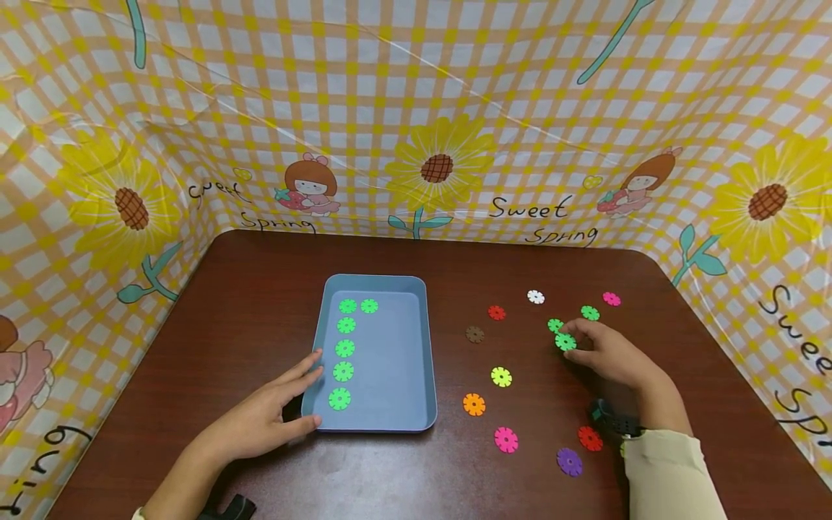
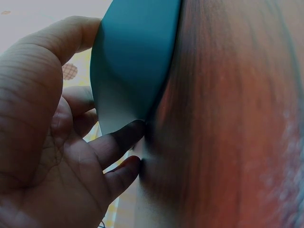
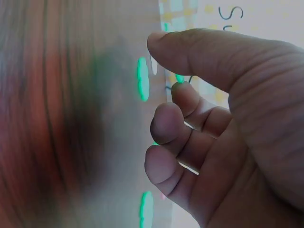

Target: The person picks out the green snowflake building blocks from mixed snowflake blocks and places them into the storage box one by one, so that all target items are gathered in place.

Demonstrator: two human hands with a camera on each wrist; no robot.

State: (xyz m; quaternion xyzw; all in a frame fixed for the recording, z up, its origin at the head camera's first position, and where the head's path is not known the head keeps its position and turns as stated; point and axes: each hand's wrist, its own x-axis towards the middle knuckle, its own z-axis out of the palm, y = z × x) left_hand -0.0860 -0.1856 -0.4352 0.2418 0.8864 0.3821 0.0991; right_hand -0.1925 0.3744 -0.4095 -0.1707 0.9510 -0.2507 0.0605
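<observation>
A blue-grey tray [image 1: 396, 361] lies on the table with several green notched plastic discs [image 1: 344, 348] in it. My left hand [image 1: 260, 419] rests against the tray's left side, fingers extended, with the thumb at the near corner. In the left wrist view, the thumb meets the tray wall [image 2: 135, 47] while the lower fingertips reach the tabletop. To the right, my right hand [image 1: 611, 354] pinches a green notched disc [image 1: 565, 341] between thumb and index finger. Beside it is another green disc [image 1: 555, 326], with one more green disc [image 1: 590, 313] beyond the fingers.
Loose discs lie right of the tray: brown [image 1: 475, 334], red [image 1: 497, 313], white [image 1: 536, 297], yellow [image 1: 501, 377], orange [image 1: 474, 404], pink [image 1: 506, 440] and purple [image 1: 569, 462]. Another red disc [image 1: 591, 438] sits by the right wrist. Patterned cloth [image 1: 364, 94] encloses the table.
</observation>
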